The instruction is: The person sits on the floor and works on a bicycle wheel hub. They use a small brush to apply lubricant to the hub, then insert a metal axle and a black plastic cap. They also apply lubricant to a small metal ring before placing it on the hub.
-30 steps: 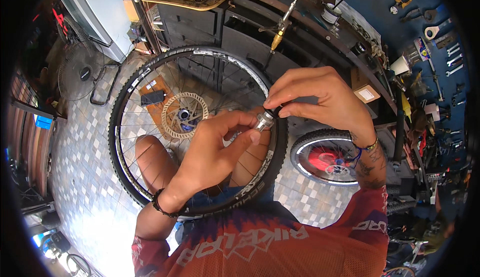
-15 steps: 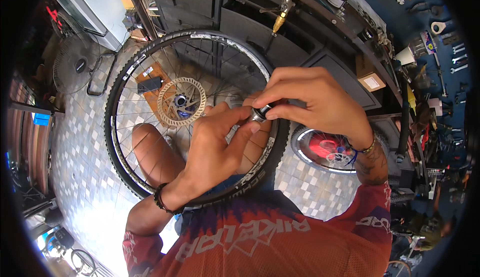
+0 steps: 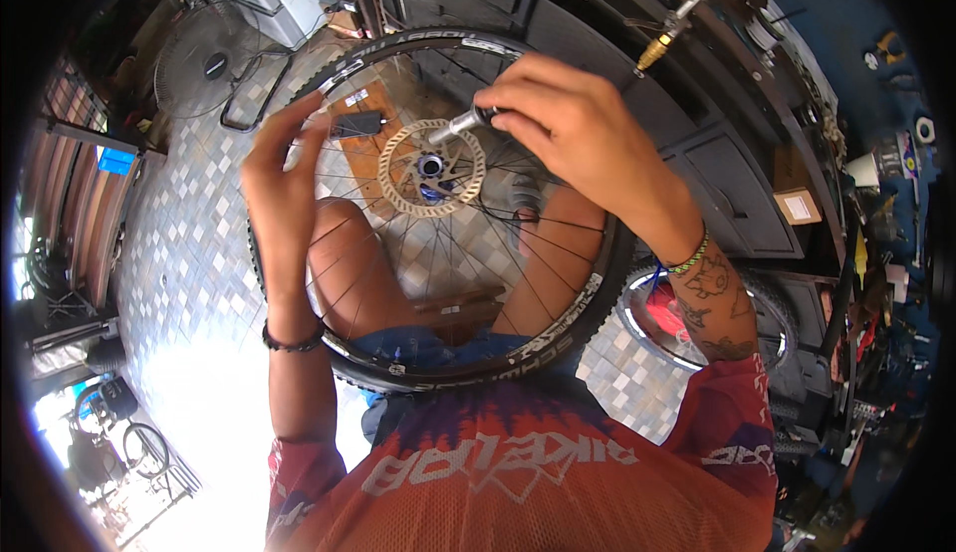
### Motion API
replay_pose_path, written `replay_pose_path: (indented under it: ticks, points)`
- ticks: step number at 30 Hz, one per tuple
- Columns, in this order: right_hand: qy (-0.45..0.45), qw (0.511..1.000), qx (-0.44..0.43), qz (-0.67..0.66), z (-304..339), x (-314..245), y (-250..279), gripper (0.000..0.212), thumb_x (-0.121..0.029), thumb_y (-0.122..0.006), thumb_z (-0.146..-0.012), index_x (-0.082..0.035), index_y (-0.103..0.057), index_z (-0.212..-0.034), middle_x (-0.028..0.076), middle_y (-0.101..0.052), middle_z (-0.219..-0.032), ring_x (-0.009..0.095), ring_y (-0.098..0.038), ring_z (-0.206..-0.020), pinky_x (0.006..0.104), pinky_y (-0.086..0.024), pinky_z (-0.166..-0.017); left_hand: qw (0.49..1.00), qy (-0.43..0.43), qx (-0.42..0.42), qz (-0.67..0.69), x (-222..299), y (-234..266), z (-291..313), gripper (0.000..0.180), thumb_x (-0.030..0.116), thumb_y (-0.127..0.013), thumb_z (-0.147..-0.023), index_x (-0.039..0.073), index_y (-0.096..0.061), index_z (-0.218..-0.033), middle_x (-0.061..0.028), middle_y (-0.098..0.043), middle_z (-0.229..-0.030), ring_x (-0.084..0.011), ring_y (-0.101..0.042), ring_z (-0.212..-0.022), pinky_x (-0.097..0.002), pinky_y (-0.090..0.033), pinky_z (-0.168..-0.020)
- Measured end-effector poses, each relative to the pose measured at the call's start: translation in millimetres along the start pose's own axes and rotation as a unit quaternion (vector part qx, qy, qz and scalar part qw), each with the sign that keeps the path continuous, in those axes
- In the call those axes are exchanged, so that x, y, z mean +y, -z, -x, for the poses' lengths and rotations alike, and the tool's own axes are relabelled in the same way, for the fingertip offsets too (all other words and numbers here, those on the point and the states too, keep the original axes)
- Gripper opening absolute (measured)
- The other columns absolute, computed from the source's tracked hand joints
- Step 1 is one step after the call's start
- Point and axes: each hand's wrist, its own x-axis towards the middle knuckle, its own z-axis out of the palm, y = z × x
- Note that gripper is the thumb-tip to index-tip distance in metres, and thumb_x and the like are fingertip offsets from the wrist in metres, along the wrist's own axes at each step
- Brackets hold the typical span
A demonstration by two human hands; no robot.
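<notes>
A bicycle wheel (image 3: 478,375) leans in front of me over my bare legs, its brake disc (image 3: 479,164) and blue hub (image 3: 430,167) facing up. My left hand (image 3: 284,169) is at the wheel's upper left, fingers and thumb curled round the tyre and rim. Above the wheel, my right hand (image 3: 563,119) pinches a silver metal cylinder with a dark end (image 3: 461,126). The cylinder tilts down and left, its free end over the disc, close to the hub but apart from the hub's opening.
Under the wheel lies a wooden board (image 3: 370,166) with a black box-like item (image 3: 357,124). Dark drawers (image 3: 637,84) stand at the back right, with an air gun (image 3: 657,49) hanging before them. A second wheel (image 3: 782,328) rests at right; a fan (image 3: 204,69) stands far left.
My left hand has left the cylinder and moved left to the wheel's edge. My right hand has carried the cylinder left, towards the hub. The whole view has shifted.
</notes>
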Motion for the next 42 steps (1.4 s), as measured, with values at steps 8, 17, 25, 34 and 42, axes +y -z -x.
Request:
replay_pose_path:
  ticks: [8,17,25,34,42]
  points:
    - [-0.017,0.991,-0.134,0.014,-1.4,22.3,-73.3,0.02,0.0,-0.072,-0.091,0.002,-0.076,-0.11,0.012,-0.068,-0.103,0.034,-0.073,-0.094,0.0435,-0.06,-0.08,0.963,0.154,0.177,-0.132,-119.8,97.5,79.0,0.029,0.02,-0.07,-0.105,0.0,-0.079,-0.125,-0.0111,-0.081,-0.11,-0.0136,-0.071,-0.097,-0.0296,-0.053,-0.083]
    - [-0.011,0.974,-0.227,-0.002,-31.4,32.8,-103.9,0.015,-0.001,-0.071,-0.09,0.001,-0.075,-0.105,0.013,-0.067,-0.103,0.037,-0.072,-0.091,0.0454,-0.059,-0.079,0.945,0.213,0.209,-0.132,-169.5,84.9,127.7,0.026,0.021,-0.071,-0.104,0.004,-0.08,-0.122,-0.0064,-0.079,-0.095,-0.0111,-0.064,-0.084,-0.0302,-0.048,-0.074]
    - [-0.029,0.964,-0.265,0.003,-37.4,28.3,-102.6,0.016,-0.001,-0.072,-0.091,0.002,-0.075,-0.106,0.014,-0.068,-0.101,0.037,-0.072,-0.09,0.0452,-0.058,-0.079,0.94,0.24,0.219,-0.103,-168.3,84.0,122.9,0.026,0.022,-0.071,-0.105,0.005,-0.081,-0.122,-0.0036,-0.075,-0.091,-0.0089,-0.06,-0.08,-0.0283,-0.046,-0.07]
    - [-0.021,0.951,-0.303,0.058,-49.5,23.7,-109.6,0.015,-0.001,-0.074,-0.091,0.003,-0.073,-0.106,0.016,-0.067,-0.099,0.04,-0.071,-0.09,0.0472,-0.057,-0.078,0.941,0.236,0.216,-0.111,-166.4,82.9,122.2,0.026,0.022,-0.071,-0.104,0.006,-0.081,-0.122,-0.0026,-0.074,-0.09,-0.0081,-0.058,-0.079,-0.0277,-0.045,-0.07]
    - [-0.045,0.962,-0.267,0.048,-43.9,20.9,-112.6,0.01,-0.004,-0.075,-0.092,0.001,-0.071,-0.099,0.018,-0.066,-0.097,0.042,-0.07,-0.088,0.0516,-0.056,-0.076,0.941,0.24,0.207,-0.116,-167.8,83.2,123.8,0.026,0.023,-0.071,-0.104,0.006,-0.081,-0.122,-0.003,-0.075,-0.092,-0.0089,-0.059,-0.081,-0.0281,-0.046,-0.071]
